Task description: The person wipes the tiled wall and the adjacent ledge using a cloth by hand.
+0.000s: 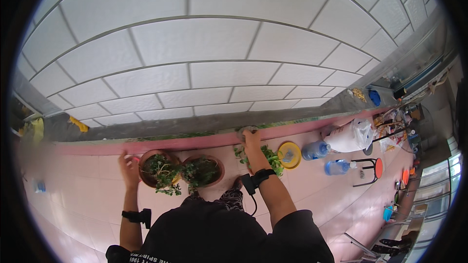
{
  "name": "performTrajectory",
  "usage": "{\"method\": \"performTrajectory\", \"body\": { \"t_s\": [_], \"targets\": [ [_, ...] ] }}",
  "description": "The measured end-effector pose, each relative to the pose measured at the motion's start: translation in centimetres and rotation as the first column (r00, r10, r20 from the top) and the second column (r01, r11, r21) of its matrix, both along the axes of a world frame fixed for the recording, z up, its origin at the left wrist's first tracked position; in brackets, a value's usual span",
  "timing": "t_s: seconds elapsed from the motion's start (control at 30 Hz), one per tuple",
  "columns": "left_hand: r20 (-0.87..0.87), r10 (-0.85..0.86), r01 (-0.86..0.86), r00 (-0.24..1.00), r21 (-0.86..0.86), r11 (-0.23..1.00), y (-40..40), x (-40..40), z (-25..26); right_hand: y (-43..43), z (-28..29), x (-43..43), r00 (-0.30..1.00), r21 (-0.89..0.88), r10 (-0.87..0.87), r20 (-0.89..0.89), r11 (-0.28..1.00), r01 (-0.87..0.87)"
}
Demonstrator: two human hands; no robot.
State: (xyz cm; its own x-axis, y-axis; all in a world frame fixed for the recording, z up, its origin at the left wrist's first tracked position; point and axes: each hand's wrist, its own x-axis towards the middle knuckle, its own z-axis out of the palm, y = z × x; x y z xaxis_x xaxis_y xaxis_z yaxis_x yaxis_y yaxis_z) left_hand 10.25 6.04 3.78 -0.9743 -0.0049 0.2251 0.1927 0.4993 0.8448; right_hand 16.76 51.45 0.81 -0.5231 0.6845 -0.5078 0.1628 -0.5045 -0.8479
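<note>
My right hand (252,139) reaches forward to the front edge of the grey window ledge (212,122), fingers closed on a small grey wad, seemingly a rag (242,133). Below that forearm a leafy green potted plant (268,159) is partly covered; its pot is mostly hidden. My left hand (128,171) hangs over the floor with fingers apart, beside a round terracotta pot (145,179) with a trailing plant. Something pink, mostly hidden, shows between that hand and the pot. An oval planter (220,171) with low greenery stands in front of my feet.
White tiled wall (223,44) rises behind the ledge. On the right are a yellow basin (299,155), blue water jugs (314,150) (337,167), a bulky white sack (347,137) and a red-topped stool (378,168). A yellow cloth (78,124) lies on the ledge's left.
</note>
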Motion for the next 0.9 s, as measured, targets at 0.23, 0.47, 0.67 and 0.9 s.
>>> {"method": "performTrajectory", "body": {
  "t_s": [0.23,0.47,0.67,0.9],
  "targets": [
    [-0.002,-0.613,0.593,0.790,-0.249,0.766,7.9,2.4,5.2,-13.2,4.6,-2.9,0.445,-0.255,0.759,-0.476,0.365,-0.895],
    [0.208,-0.559,0.506,0.803,0.256,0.823,6.8,2.2,2.0,-17.4,8.4,-2.0,0.333,-0.289,0.928,-0.169,0.276,-0.917],
    [0.341,-0.001,-0.106,0.940,0.296,0.949,-2.4,-0.9,-5.0,-8.6,3.6,3.4,0.683,-0.141,0.729,0.057,0.683,-0.717],
    [0.265,0.415,-0.489,0.870,0.562,0.667,-6.9,-6.8,-6.7,0.8,1.8,14.7,0.984,-0.196,0.123,0.132,0.976,-0.096]
  ]
}}
